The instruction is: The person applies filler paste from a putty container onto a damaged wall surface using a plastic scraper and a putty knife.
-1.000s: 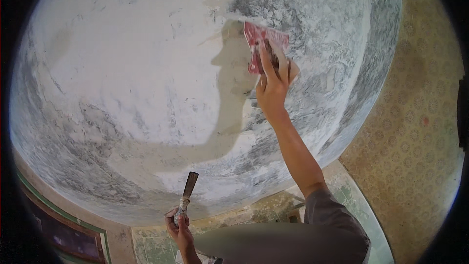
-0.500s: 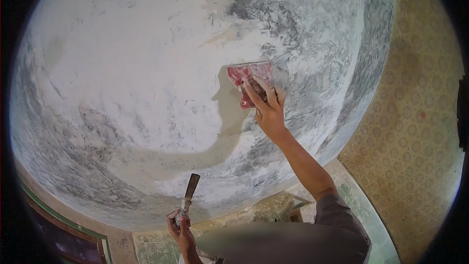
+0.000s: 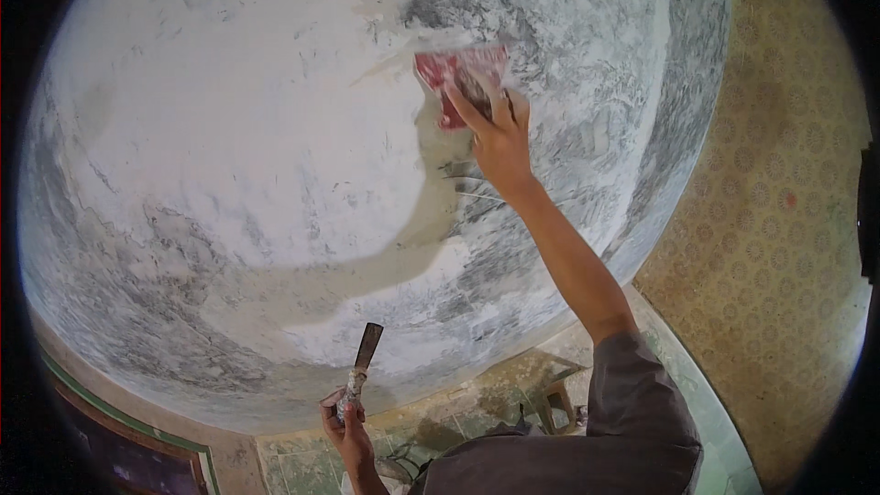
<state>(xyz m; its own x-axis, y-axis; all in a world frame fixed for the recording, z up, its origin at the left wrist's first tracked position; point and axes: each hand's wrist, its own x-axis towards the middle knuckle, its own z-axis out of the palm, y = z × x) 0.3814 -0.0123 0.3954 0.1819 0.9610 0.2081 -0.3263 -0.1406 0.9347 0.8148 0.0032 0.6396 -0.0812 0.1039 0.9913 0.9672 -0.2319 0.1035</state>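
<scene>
Change: since the earlier frame the red plastering trowel sits a little higher in the frame, its long edge now near level, with the right hand up along with it.
Trowel: upper centre of the frame, flat against the grey-white plastered wall; its blade shows above and left of the fingers.
Right grip: fingers spread over the trowel's lower right part, pressing it to the wall; the hand is grasping it, arm stretched up from the lower right.
Putty knife: lower centre, blade pointing up and slightly right, handle wrapped in pale material.
Left grip: left hand clenched round the knife's handle, blade clear above the fist.
Wall: smooth pale patch at upper left, mottled grey round it.
Right edge: yellow patterned surface.
</scene>
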